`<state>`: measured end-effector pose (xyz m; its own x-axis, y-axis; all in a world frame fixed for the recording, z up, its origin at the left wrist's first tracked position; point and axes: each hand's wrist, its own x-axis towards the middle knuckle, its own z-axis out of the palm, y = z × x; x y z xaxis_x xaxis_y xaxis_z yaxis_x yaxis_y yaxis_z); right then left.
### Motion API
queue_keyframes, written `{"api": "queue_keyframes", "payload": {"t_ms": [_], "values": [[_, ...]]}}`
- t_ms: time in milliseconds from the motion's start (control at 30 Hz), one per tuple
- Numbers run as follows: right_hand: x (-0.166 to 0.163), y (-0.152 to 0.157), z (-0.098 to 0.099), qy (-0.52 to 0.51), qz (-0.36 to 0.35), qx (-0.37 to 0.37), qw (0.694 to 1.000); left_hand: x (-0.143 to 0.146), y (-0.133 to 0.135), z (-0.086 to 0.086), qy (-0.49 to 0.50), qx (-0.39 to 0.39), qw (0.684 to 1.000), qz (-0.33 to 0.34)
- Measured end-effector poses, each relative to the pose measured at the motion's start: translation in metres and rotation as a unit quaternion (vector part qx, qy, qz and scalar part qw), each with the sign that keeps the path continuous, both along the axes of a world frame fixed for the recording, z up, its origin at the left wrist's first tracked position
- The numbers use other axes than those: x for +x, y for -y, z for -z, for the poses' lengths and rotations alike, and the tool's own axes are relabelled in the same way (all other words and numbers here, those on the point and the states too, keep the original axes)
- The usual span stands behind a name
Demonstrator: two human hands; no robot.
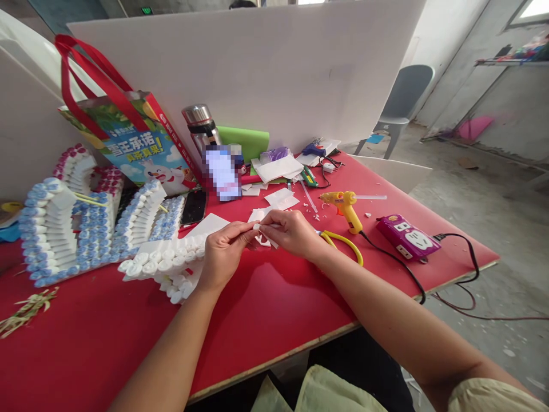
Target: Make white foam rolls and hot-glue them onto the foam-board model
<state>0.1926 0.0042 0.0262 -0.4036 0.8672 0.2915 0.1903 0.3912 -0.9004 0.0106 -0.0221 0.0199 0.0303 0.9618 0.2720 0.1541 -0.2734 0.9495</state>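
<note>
My left hand (pixel 223 252) and my right hand (pixel 291 232) meet over the red table (pixel 266 303), both pinching one small white piece (pixel 257 227) between the fingertips. More small white scraps (pixel 262 241) lie on the table just under the hands. Left of my left hand sits a white foam panel studded with rows of white caps (pixel 163 264), touching my left wrist area. Yellow-handled scissors (pixel 343 241) lie right behind my right wrist.
A yellow glue gun (pixel 345 207) and a purple power strip (pixel 407 236) with a black cord lie at right. A blue-and-white cap model (pixel 81 226), a red-handled shopping bag (pixel 128 143), a steel flask (pixel 201 127), a black phone (pixel 194 206) and paper scraps (pixel 281 198) crowd the back.
</note>
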Motion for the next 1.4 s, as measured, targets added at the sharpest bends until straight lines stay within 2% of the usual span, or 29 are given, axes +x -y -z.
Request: {"api": "queue_keyframes", "payload": {"t_ms": [200,367,433,500,567,633,700,767,833,1033,1133,1233,1400], "values": [[-0.004,0.001,0.001,0.020,0.042,-0.011,0.999,0.003,0.003,-0.003,-0.052,0.012,0.998,-0.036],[-0.005,0.005,0.004,0.097,0.074,0.114,0.986,0.003,0.003,-0.003,-0.085,0.009,0.996,-0.025],[-0.005,0.005,0.004,0.095,0.073,0.116,0.986,0.002,0.002,-0.001,-0.062,-0.004,0.998,-0.019],[-0.004,0.004,0.001,0.026,0.044,0.029,0.998,0.002,0.000,0.000,-0.028,-0.010,0.999,-0.010],[-0.001,0.001,-0.005,-0.088,0.001,-0.131,0.988,0.001,-0.001,0.000,0.001,-0.007,1.000,-0.002],[0.003,-0.004,-0.012,-0.183,-0.047,-0.295,0.937,-0.001,-0.002,0.001,0.016,0.005,1.000,-0.001],[0.006,-0.007,-0.015,-0.225,-0.108,-0.409,0.878,-0.002,-0.003,0.001,0.016,0.021,1.000,-0.009],[0.009,-0.010,-0.016,-0.236,-0.170,-0.460,0.839,-0.002,-0.003,0.001,0.005,0.036,0.999,-0.019],[0.010,-0.012,-0.014,-0.245,-0.201,-0.467,0.826,-0.003,-0.003,0.000,-0.008,0.047,0.999,-0.022],[0.010,-0.010,-0.011,-0.264,-0.189,-0.443,0.835,-0.004,-0.004,-0.003,-0.024,0.060,0.998,-0.005],[0.009,-0.007,-0.014,-0.254,-0.170,-0.419,0.855,-0.005,-0.004,-0.002,-0.022,0.055,0.998,0.002],[0.009,-0.005,-0.015,-0.235,-0.181,-0.385,0.874,-0.004,-0.004,-0.002,-0.017,0.049,0.999,0.001],[0.008,-0.006,-0.009,-0.207,-0.179,-0.325,0.905,-0.003,-0.004,-0.001,-0.020,0.032,0.999,-0.001]]}}
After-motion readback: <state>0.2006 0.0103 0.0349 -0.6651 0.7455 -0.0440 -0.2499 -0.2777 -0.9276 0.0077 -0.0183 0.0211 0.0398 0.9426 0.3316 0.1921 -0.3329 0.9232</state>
